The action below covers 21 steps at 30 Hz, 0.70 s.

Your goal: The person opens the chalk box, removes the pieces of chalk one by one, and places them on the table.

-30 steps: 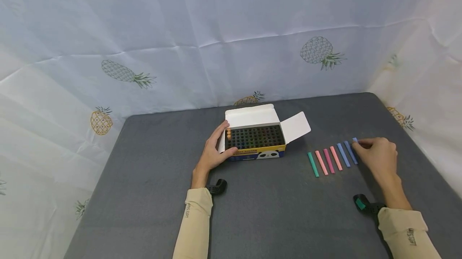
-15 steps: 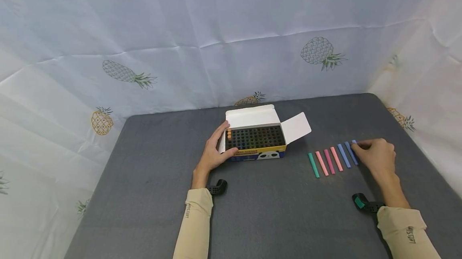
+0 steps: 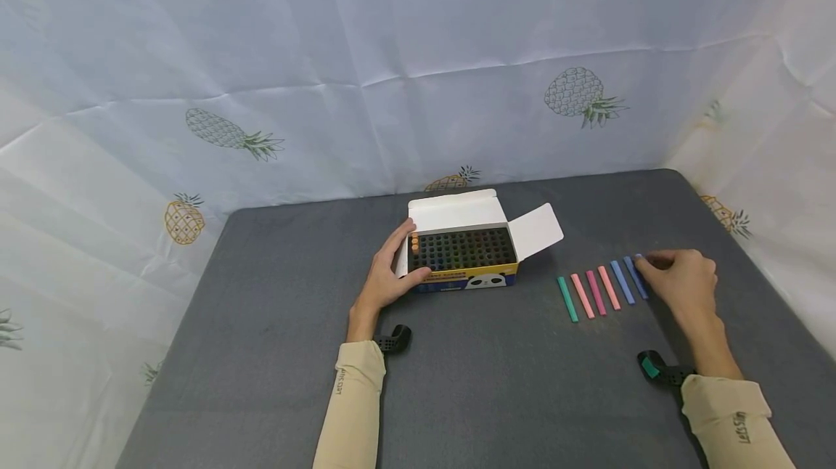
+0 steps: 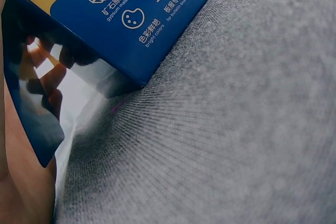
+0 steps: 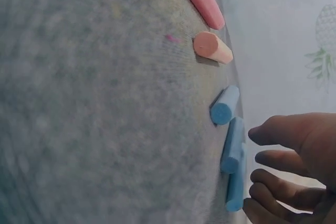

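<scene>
A chalk box [image 3: 486,280] with raised white flaps sits at the table's middle; my left hand [image 3: 388,276] grips its left end, thumb along the front and fingers behind. In the left wrist view, the blue box side [image 4: 152,40] fills the top, with part of the hand [image 4: 26,156] at the left edge. Several chalk sticks lie in a row on the right. My right hand [image 3: 686,284] is at the last blue chalk [image 3: 639,257], partly covering it. The right wrist view shows the relaxed fingers right beside that blue chalk [image 5: 237,182], nothing between thumb and forefinger.
Left of the right hand lie two more blue chalks [image 3: 623,282], a light pink one [image 3: 609,287], a magenta one [image 3: 596,292], another pink one [image 3: 583,296] and a green one [image 3: 567,300]. Orange chalks [image 3: 414,242] stand in the black holder [image 3: 464,248]. A curtain [image 3: 366,33] hangs behind.
Both hands stay almost in place. The right hand shifts only slightly by the last blue chalk, and the whole view moves a little. Box and chalks keep their places.
</scene>
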Motion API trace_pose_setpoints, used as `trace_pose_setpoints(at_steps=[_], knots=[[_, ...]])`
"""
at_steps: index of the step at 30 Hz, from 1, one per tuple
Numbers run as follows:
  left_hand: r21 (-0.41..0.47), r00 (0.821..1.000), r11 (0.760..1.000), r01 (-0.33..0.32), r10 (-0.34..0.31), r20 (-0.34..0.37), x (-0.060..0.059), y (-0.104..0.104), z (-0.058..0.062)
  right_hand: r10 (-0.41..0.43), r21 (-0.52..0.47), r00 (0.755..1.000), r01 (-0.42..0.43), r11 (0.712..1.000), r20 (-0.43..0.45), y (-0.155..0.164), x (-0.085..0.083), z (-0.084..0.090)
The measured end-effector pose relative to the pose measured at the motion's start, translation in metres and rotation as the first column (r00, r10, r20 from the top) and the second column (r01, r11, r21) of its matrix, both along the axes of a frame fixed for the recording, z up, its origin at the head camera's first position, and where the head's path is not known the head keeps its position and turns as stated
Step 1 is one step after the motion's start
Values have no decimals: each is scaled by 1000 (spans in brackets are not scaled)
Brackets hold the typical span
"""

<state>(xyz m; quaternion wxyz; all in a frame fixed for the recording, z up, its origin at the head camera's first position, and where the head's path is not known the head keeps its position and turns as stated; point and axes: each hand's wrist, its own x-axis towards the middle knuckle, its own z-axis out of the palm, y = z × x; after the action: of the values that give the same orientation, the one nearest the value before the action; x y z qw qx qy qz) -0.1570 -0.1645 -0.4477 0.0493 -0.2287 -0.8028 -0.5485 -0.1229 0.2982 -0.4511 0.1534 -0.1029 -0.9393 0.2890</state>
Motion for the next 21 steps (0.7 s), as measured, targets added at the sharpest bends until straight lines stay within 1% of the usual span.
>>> trace_pose_setpoints(at_steps=[3, 8, 11, 14, 18, 21], knots=[[-4, 1000, 1000, -1, 1, -1, 0, 0, 1, 3, -2, 1000, -3, 1000, -20, -2, 1, 4], [-3, 1000, 1000, 2, -2, 7, 1, 0, 1, 57, -8, 993, -58, 998, -104, -7, 3, 16], [-5, 1000, 1000, 0, 0, 5, 1, 0, 2, 79, -36, 985, -86, 996, -155, -18, 4, 25], [-6, 1000, 1000, -1, 1, -1, 2, 1, 3, 93, -63, 971, -110, 992, -219, -30, 4, 35], [-6, 1000, 1000, -1, 1, 2, 2, 1, 4, 124, -102, 945, -162, 982, -303, -46, 5, 46], [-3, 1000, 1000, 0, 0, 10, 2, 1, 4, 136, -125, 934, -187, 974, -331, -59, 6, 54]])
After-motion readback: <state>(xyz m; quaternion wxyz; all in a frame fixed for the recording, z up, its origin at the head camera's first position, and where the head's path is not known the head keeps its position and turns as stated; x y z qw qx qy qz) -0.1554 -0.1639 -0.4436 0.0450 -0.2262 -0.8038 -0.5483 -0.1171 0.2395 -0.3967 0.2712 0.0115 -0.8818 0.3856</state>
